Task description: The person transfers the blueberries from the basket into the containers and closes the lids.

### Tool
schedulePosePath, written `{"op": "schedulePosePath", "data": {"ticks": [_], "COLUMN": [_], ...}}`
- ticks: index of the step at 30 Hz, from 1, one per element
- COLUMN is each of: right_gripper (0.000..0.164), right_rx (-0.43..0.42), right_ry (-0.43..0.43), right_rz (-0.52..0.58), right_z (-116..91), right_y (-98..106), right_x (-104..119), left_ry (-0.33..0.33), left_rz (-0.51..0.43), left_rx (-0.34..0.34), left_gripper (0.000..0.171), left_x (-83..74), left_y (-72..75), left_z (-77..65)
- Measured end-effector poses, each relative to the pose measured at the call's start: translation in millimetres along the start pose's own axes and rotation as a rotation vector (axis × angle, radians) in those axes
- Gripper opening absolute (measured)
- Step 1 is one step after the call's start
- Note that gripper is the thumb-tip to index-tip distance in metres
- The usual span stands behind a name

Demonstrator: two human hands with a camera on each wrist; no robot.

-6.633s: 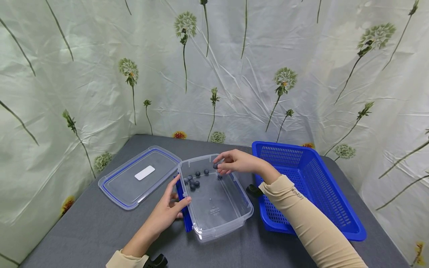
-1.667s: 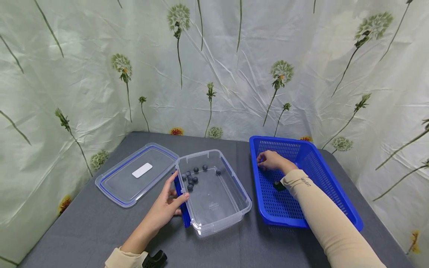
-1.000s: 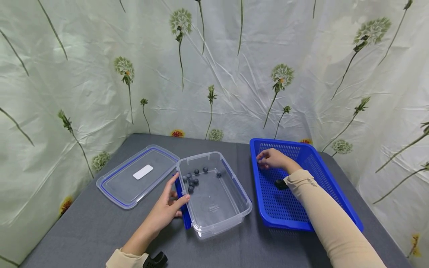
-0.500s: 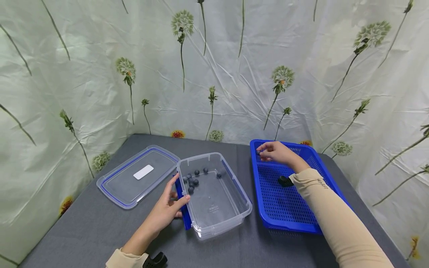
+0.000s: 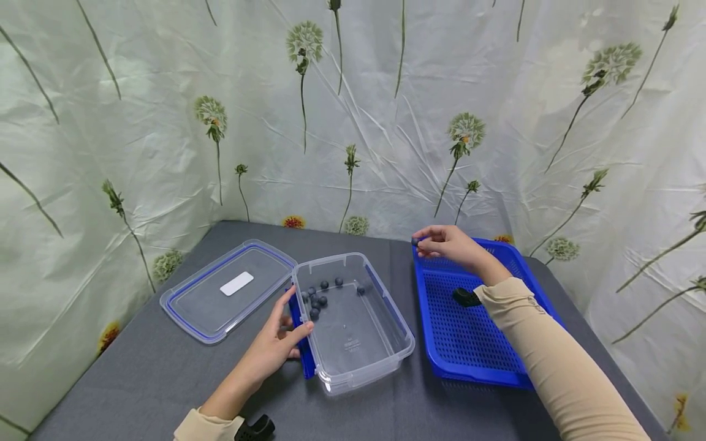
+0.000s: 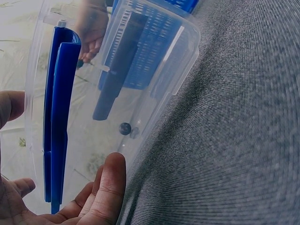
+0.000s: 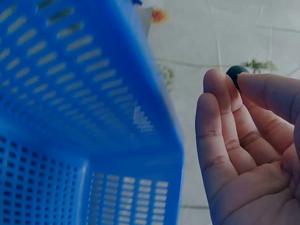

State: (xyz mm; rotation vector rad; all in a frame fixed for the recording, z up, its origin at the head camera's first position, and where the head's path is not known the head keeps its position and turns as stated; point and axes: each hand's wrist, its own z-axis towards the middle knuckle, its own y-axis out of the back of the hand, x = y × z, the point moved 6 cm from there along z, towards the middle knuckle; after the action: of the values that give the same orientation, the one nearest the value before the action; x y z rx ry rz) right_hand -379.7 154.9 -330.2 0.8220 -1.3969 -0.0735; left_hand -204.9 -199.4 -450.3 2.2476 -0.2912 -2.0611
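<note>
In the head view my right hand (image 5: pixel 449 245) pinches a blueberry (image 5: pixel 415 242) between thumb and fingertips. It is raised above the far left corner of a blue plastic basket (image 5: pixel 428 331). The right wrist view shows this blueberry (image 7: pixel 236 74) at the fingertips, beside the basket wall (image 7: pixel 164 164). My left hand (image 5: pixel 273 346) grips the left side of a clear plastic food container (image 5: pixel 358 352), thumb at its rim, near the blue side clip (image 5: pixel 307 358). Several blueberries (image 5: pixel 322 301) lie inside, mostly clustered at its left side; one blueberry (image 5: pixel 361 290) sits apart on the right.
A clear lid (image 5: pixel 201 309) with a blue seal and white label lies flat left of the container. The grey cloth-covered table (image 5: pixel 138 380) ends at a flower-printed curtain (image 5: pixel 386 122) behind. The basket stands just right of the container.
My right hand, over the container 6.6 seconds ago, was low in the basket about a second ago. Now it has risen to the basket's left rim with a blueberry. My left hand stays put.
</note>
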Motion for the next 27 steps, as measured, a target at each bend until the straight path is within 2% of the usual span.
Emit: {"op": "schedulePosePath", "data": {"ticks": [19, 27], "right_gripper": [0.035, 0.032], "right_rx": [0.166, 0.248], "right_ry": [0.073, 0.078], "right_rz": [0.022, 0.029], "right_z": [23, 30], "right_y": [-66, -93], "right_x": [41, 48], "left_ry": [0.003, 0.005], "left_rz": [0.012, 0.025], "left_rx": [-0.009, -0.005], "left_gripper": [0.087, 0.088], "left_x": [-0.2, -0.4], "left_y": [0.5, 0.7], "left_z": [1.4, 0.9]}}
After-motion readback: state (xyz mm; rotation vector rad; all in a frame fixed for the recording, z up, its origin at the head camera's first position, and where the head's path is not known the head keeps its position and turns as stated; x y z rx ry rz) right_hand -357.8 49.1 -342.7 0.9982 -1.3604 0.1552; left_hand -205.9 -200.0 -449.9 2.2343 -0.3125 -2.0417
